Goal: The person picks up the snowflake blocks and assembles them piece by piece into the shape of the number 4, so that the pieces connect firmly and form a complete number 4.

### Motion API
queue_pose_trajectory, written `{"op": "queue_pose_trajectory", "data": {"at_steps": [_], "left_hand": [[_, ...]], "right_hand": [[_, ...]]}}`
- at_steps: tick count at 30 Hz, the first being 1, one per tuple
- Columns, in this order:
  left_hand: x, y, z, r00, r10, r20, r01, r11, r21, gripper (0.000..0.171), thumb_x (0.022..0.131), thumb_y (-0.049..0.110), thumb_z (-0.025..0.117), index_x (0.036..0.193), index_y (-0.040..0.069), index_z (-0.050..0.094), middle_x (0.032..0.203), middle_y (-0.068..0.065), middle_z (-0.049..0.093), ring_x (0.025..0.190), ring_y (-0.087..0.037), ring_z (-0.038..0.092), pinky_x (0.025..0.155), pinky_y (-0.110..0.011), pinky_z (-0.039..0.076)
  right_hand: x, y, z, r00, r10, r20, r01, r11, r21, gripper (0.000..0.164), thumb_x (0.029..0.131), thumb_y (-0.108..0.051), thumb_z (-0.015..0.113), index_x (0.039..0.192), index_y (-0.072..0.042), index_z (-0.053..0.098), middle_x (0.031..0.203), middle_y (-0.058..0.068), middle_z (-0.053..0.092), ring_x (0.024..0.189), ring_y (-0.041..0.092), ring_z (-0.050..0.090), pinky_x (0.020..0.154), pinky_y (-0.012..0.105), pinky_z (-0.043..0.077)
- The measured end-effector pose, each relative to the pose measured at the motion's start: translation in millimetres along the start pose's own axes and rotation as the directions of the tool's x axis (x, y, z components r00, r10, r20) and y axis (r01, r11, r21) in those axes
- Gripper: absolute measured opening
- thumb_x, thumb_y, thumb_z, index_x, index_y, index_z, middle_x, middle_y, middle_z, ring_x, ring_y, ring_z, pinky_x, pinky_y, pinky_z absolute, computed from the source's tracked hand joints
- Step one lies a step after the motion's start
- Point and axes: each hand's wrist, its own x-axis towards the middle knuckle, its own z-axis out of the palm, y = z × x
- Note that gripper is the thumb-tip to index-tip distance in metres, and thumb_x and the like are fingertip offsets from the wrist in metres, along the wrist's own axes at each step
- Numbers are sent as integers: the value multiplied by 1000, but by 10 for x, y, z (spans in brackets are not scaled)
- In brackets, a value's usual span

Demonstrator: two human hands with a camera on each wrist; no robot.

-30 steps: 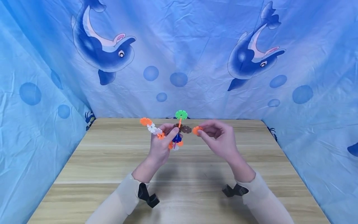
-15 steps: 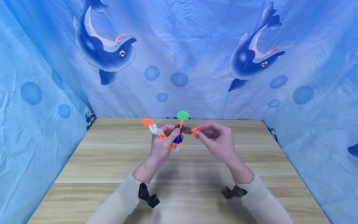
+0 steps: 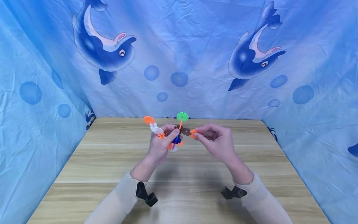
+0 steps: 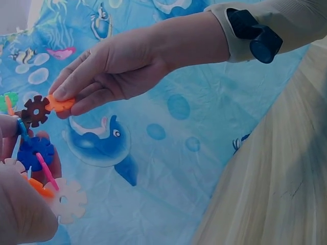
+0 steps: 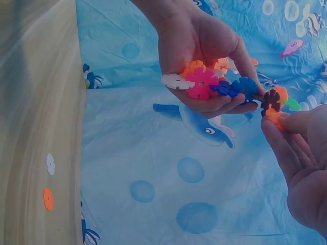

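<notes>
My left hand (image 3: pixel 160 146) grips a structure of interlocking snowflake discs above the table, thumb pressed near its centre. A green disc (image 3: pixel 182 117) tops it. White discs (image 3: pixel 154 128) and an orange disc (image 3: pixel 149 119) branch off to the left. Blue (image 4: pixel 36 152) and pink discs (image 5: pixel 202 83) show lower down; the palm and fingers hide part of the structure. My right hand (image 3: pixel 219 140) pinches an orange snowflake disc (image 4: pixel 60 103) between thumb and fingers. Its edge meets the outer brown disc (image 4: pixel 36 111) on the structure's right side.
A white disc (image 5: pixel 50 164) and another orange disc (image 5: pixel 48 199) lie on the wooden table (image 3: pixel 209 174), seen in the right wrist view. Blue cloth (image 3: pixel 195 46) printed with dolphins walls the table at the back and sides. Black cameras (image 3: pixel 146 194) sit on both wrists.
My right hand has moved left, bringing the orange disc from apart to against the brown disc. The left hand keeps its grip; the structure has shifted slightly.
</notes>
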Motion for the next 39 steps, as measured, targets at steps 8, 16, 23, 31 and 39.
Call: {"op": "queue_pose_trajectory", "data": {"at_steps": [8,16,23,31,39], "left_hand": [[-16,3,28,1000,-1,9,0,999,34,25,102,1,66,88,21,74,87,3,77,77,-13,75,78,-24,64],[-7,29,26,996,46,75,-51,996,68,8,98,10,77,91,14,75,90,0,75,77,-14,76,76,-25,64],[19,82,3,996,30,78,-46,978,205,8,95,6,79,98,0,75,92,3,79,77,-13,74,71,-23,63],[34,133,-70,990,112,82,-133,931,339,21,92,3,80,111,-3,74,103,1,80,92,-16,74,77,-26,60],[35,123,-141,989,132,72,-146,954,261,45,90,-2,78,132,-4,62,118,-10,78,110,-14,75,91,-27,65]], "right_hand": [[-19,-5,-6,1000,13,0,-13,1000,-6,16,84,16,80,96,5,77,90,25,79,82,2,79,66,29,67],[-14,-23,-28,1000,17,1,-17,999,-36,18,81,16,83,95,5,78,88,23,79,79,1,78,64,26,66],[12,-61,-83,992,58,112,-29,969,-247,18,86,4,84,100,-7,81,92,7,82,77,7,77,72,23,66],[-11,-28,-63,975,167,144,-137,971,-194,14,90,2,82,99,-7,78,93,7,81,75,11,76,72,27,67],[-63,108,18,970,235,56,-234,972,-17,10,92,6,78,101,2,75,96,21,78,77,22,79,72,28,68]]}}
